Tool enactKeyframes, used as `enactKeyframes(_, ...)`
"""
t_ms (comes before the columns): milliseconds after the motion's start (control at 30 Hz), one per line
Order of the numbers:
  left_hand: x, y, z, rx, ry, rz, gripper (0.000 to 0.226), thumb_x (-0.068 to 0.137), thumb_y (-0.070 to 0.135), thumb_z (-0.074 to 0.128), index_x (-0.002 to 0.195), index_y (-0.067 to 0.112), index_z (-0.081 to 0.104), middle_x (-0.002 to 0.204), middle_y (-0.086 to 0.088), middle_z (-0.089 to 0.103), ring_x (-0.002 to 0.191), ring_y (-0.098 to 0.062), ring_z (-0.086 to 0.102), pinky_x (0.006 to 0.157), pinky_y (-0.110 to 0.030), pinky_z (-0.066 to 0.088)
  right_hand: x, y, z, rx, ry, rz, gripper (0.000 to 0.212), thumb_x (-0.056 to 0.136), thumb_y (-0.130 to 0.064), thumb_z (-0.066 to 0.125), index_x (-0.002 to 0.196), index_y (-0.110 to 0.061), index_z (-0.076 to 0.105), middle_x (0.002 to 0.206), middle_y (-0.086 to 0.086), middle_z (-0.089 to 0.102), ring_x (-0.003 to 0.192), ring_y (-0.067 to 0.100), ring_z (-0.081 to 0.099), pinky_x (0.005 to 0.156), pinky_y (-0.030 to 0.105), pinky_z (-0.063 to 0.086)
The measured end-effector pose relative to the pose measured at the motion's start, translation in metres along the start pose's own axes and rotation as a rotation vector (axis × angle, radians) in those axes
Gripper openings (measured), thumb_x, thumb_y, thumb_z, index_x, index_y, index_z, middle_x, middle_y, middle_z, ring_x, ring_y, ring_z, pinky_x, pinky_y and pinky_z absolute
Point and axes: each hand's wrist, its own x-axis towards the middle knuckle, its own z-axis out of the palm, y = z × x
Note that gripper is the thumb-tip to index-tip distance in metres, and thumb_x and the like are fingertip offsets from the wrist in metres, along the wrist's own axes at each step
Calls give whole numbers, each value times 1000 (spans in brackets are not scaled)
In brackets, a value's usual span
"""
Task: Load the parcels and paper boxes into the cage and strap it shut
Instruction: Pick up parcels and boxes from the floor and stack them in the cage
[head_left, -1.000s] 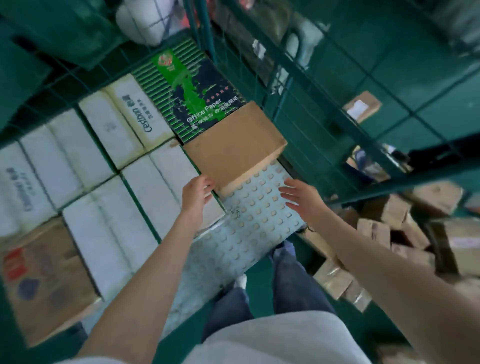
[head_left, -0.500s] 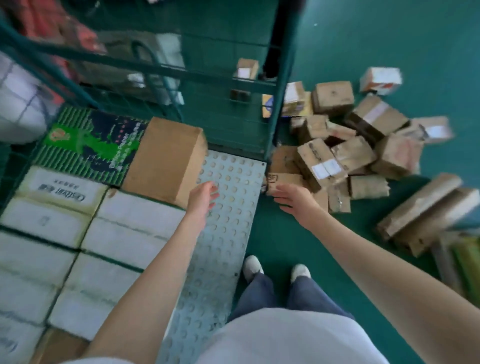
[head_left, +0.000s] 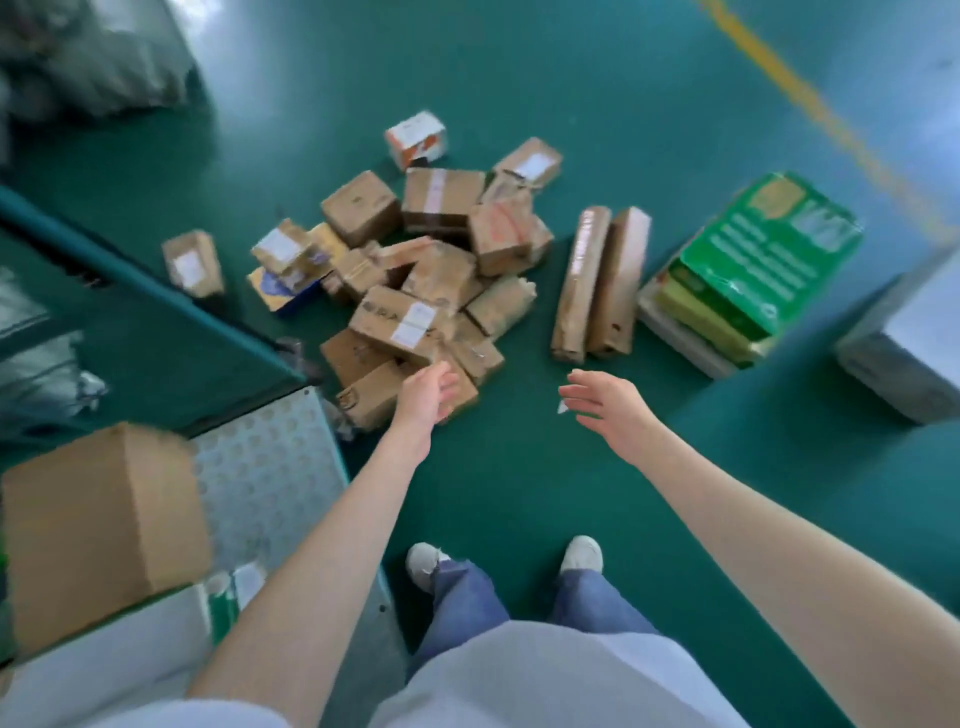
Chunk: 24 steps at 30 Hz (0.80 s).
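Step in hand, as I judge it: fetching the next parcel. Loading is part done and strapping has not begun.

Left hand (head_left: 428, 389): empty, fingers loosely spread, hovering over the near edge of the heap of parcels (head_left: 415, 291), right above the nearest parcel (head_left: 371, 400). Contact cannot be confirmed.
Right hand (head_left: 605, 402): also empty, fingers spread and relaxed, over bare floor (head_left: 519, 493) between the heap and the two long parcels (head_left: 597, 283).

Task things: the heap lies on the floor just outside the cage (head_left: 171, 304) corner. A stack of paper boxes (head_left: 753, 270), green one on top, stands just right of the long parcels. Inside the cage, a brown carton (head_left: 104, 519) sits against white paper boxes (head_left: 104, 654), with the studded base plate (head_left: 265, 467) bare beside it.

Next move (estimate): lower both hands, close them on opposite sides of the nearest parcel, lift, swing left into the cage.

Room: open floor between feet and heap gives a free swing path. Mind the cage corner and the base-plate edge, both near the heap's left side. Neighbouring parcels lean on the nearest one and may slide when it lifts.
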Motion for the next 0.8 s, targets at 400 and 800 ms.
enactKeyframes(400, -34, 0, 298, 390, -348, 68, 33, 104, 29, 43, 126, 10, 59, 122, -2, 63, 110, -16, 60, 91, -32, 45, -35, 35, -273, 327, 331, 21, 36, 98, -29, 56, 127, -7, 57, 116, 8, 68, 116, 25, 60, 98, 36, 44)
enactKeyframes(800, -10, 44, 502, 664, -602, 187, 26, 104, 29, 41, 119, 15, 57, 123, -3, 62, 109, -16, 58, 88, -33, 42, -22, 10, -411, 610, 526, -20, 36, 98, -27, 55, 127, -6, 57, 117, 10, 66, 116, 28, 58, 105, 41, 42)
